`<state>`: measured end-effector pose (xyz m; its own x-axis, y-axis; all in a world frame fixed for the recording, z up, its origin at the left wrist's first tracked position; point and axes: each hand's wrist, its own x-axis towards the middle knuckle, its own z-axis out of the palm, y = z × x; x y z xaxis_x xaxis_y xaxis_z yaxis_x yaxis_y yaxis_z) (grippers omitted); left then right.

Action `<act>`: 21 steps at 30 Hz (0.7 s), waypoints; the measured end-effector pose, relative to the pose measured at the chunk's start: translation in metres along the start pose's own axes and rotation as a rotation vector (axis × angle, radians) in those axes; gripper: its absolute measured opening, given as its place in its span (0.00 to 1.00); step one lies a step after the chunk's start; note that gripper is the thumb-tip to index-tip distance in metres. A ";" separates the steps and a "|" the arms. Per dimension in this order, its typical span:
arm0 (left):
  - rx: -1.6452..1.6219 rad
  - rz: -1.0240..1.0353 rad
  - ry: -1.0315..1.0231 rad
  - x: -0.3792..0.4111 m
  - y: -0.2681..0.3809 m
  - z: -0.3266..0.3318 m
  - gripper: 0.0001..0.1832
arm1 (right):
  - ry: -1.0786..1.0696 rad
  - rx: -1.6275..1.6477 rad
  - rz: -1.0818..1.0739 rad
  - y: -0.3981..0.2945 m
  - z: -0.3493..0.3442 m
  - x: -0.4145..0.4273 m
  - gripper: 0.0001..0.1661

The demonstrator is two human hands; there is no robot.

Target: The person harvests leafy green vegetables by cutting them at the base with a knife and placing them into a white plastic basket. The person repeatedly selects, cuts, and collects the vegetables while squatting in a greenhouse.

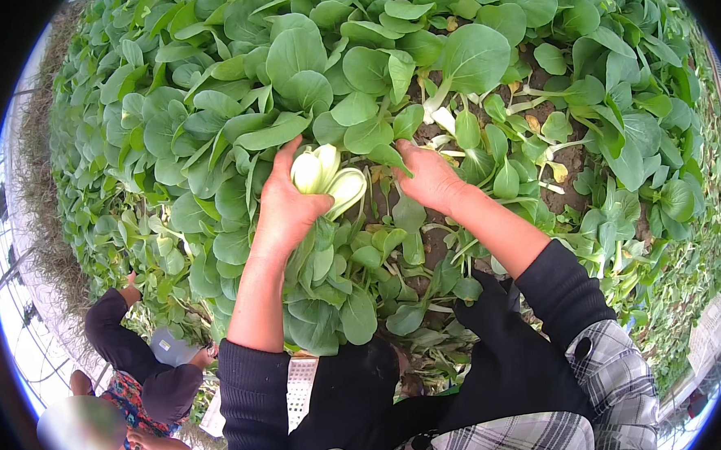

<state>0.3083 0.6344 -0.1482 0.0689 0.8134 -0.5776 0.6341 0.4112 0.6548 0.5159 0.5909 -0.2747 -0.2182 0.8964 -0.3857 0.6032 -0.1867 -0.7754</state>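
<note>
My left hand [287, 207] grips a few bok choy heads [341, 183], their pale stem bases turned up between thumb and fingers. Their green leaves [325, 306] hang down beside my forearm toward my lap. To the right, my right hand [425, 176] reaches in among standing bok choy at the edge of the growing patch. A leaf [387, 156] crosses its fingers, and the fingertips are partly hidden, so whether they hold a stem is unclear. Dense bok choy plants [296, 57] spread ahead of both hands.
Loose leaves and cut stems [551, 187] litter the soil [568, 159] at right. A white perforated crate [301, 381] stands beside my legs. At lower left, another person [141, 359] bends over the plants near a grey container [174, 345]. A pale border [51, 265] edges the bed.
</note>
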 end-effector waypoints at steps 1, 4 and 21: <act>0.005 -0.035 0.037 0.008 -0.014 -0.007 0.45 | 0.068 0.032 -0.055 0.014 -0.003 0.004 0.19; -0.075 -0.026 0.162 0.009 -0.050 -0.024 0.44 | 0.093 0.101 0.061 0.003 -0.016 0.008 0.21; 0.061 -0.098 0.105 -0.028 -0.064 -0.007 0.39 | -0.067 0.121 0.022 -0.030 0.023 -0.017 0.14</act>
<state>0.2606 0.5881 -0.1708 -0.0745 0.8102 -0.5814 0.6799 0.4678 0.5647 0.4835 0.5722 -0.2564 -0.2596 0.8635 -0.4324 0.5124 -0.2563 -0.8196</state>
